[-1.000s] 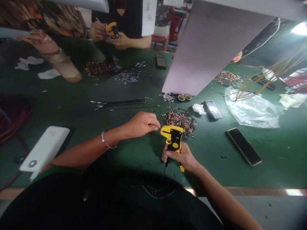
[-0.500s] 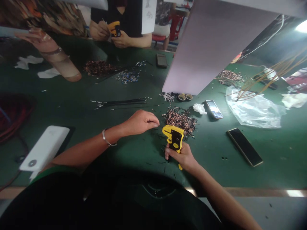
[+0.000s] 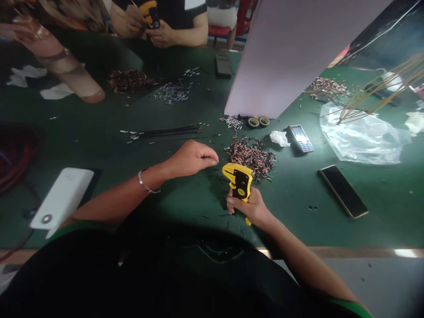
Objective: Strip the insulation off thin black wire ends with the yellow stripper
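Observation:
My right hand is wrapped round the handle of a yellow and black wire stripper, its jaws pointing left. Just left of those jaws, my left hand is closed with thumb and fingertips pinched together; whatever they hold is too small to make out. Behind the wire stripper lies a heap of short black and copper wire scraps. A bundle of black wires with pale ends lies beyond my left hand. Small silvery terminals are piled beside the wire scraps.
A white panel stands behind two tape rolls. On the right are a keypad phone, a dark smartphone and a plastic bag. A white power bank lies left. Across the table, a person's hands hold another yellow tool.
The camera view has shifted, so most of the table sits higher in the picture. My hands keep nearly the same pose, with the wire stripper still in my right hand.

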Demonstrator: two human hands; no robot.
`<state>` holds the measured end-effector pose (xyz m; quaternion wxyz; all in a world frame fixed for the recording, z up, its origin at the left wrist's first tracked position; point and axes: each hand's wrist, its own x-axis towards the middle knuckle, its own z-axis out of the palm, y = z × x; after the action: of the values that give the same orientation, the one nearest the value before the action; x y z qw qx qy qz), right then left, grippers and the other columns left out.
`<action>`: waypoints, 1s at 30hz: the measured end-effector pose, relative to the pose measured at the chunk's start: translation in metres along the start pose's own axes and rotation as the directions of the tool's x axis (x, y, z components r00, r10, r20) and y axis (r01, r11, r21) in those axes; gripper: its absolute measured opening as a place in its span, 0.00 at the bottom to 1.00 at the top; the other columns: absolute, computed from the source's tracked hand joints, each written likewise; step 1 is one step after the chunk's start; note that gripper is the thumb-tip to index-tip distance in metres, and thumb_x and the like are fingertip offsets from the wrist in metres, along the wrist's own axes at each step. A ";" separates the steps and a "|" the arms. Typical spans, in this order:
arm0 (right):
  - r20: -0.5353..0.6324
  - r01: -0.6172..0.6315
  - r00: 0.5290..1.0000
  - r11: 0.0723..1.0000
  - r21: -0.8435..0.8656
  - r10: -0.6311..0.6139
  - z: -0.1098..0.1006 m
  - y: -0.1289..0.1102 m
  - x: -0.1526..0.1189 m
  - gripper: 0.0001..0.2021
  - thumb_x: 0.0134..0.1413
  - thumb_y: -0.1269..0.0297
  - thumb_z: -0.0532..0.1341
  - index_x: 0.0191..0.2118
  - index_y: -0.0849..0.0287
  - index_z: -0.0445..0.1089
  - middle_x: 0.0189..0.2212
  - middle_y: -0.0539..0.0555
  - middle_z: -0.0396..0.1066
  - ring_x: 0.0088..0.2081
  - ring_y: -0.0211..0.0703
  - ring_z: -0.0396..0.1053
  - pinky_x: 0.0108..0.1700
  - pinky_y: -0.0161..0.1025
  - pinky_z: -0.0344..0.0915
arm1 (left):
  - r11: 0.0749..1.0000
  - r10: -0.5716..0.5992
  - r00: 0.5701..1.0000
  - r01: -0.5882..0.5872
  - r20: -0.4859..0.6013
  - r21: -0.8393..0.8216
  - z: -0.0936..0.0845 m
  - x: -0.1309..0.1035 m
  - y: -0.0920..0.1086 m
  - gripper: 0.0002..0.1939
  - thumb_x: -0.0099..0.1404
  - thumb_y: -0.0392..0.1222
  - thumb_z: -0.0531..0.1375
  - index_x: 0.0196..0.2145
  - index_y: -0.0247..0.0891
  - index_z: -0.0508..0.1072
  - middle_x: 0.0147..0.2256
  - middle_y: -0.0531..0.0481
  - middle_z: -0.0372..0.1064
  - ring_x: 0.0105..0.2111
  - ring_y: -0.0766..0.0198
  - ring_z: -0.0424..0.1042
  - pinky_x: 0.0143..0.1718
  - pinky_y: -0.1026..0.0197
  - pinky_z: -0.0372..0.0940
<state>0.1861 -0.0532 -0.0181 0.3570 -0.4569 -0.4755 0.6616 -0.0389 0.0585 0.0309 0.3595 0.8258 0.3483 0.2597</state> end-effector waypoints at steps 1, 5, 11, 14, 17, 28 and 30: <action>0.001 0.007 1.000 1.000 0.012 -0.007 0.000 0.000 0.000 0.15 0.49 0.55 0.70 0.30 0.58 0.67 0.17 0.47 0.67 0.19 0.38 0.65 0.25 0.39 0.64 | 1.000 0.001 1.000 -0.001 0.004 -0.004 0.000 0.000 0.000 0.08 0.61 0.38 0.60 0.30 0.37 0.81 0.26 0.51 0.78 0.25 0.68 0.72 0.30 0.64 0.64; -0.011 0.024 1.000 0.999 0.046 -0.023 0.000 -0.001 0.000 0.15 0.49 0.56 0.71 0.30 0.58 0.67 0.16 0.46 0.67 0.18 0.37 0.64 0.24 0.38 0.63 | 1.000 0.015 1.000 -0.015 0.007 -0.009 0.002 0.001 -0.001 0.08 0.61 0.37 0.60 0.30 0.37 0.80 0.26 0.51 0.77 0.24 0.68 0.71 0.30 0.64 0.63; -0.023 0.030 0.999 0.999 0.042 -0.029 0.000 0.001 0.002 0.15 0.47 0.57 0.71 0.29 0.58 0.67 0.15 0.46 0.67 0.17 0.37 0.64 0.23 0.38 0.63 | 1.000 0.008 1.000 -0.008 -0.001 0.004 0.005 0.001 -0.004 0.08 0.60 0.37 0.60 0.30 0.36 0.80 0.27 0.51 0.78 0.27 0.67 0.73 0.30 0.65 0.63; -0.029 0.026 0.999 0.997 0.072 -0.024 0.001 0.000 0.003 0.15 0.46 0.57 0.72 0.28 0.58 0.67 0.14 0.45 0.66 0.16 0.37 0.63 0.22 0.38 0.64 | 1.000 -0.003 1.000 0.003 -0.004 0.014 0.006 0.001 -0.004 0.08 0.60 0.38 0.60 0.30 0.36 0.80 0.26 0.51 0.78 0.26 0.67 0.72 0.29 0.65 0.62; -0.030 0.036 0.999 0.996 0.078 -0.033 0.002 0.000 0.004 0.15 0.46 0.57 0.72 0.28 0.58 0.66 0.14 0.45 0.66 0.16 0.37 0.64 0.22 0.39 0.64 | 1.000 -0.013 1.000 0.013 -0.004 0.014 0.007 0.001 -0.004 0.09 0.60 0.38 0.60 0.30 0.35 0.80 0.25 0.52 0.77 0.25 0.68 0.71 0.28 0.66 0.61; -0.103 0.065 0.993 0.987 0.150 -0.050 -0.006 0.012 0.007 0.13 0.47 0.61 0.72 0.30 0.58 0.67 0.14 0.44 0.65 0.14 0.36 0.62 0.18 0.36 0.61 | 0.999 -0.022 1.000 0.023 -0.018 0.043 0.010 0.001 -0.004 0.09 0.59 0.37 0.58 0.28 0.35 0.79 0.26 0.51 0.77 0.26 0.68 0.70 0.29 0.65 0.61; -0.081 0.071 0.995 0.978 0.195 -0.056 -0.009 0.010 0.008 0.13 0.46 0.61 0.72 0.29 0.58 0.67 0.13 0.44 0.65 0.14 0.37 0.62 0.18 0.37 0.62 | 0.998 -0.045 0.998 0.046 -0.041 0.039 0.010 0.000 -0.004 0.09 0.59 0.37 0.58 0.27 0.35 0.79 0.24 0.52 0.75 0.24 0.69 0.68 0.27 0.65 0.59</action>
<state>0.1914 -0.0460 -0.0306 0.4393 -0.4281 -0.4081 0.6762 -0.0336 0.0567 0.0218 0.3418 0.8193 0.3793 0.2611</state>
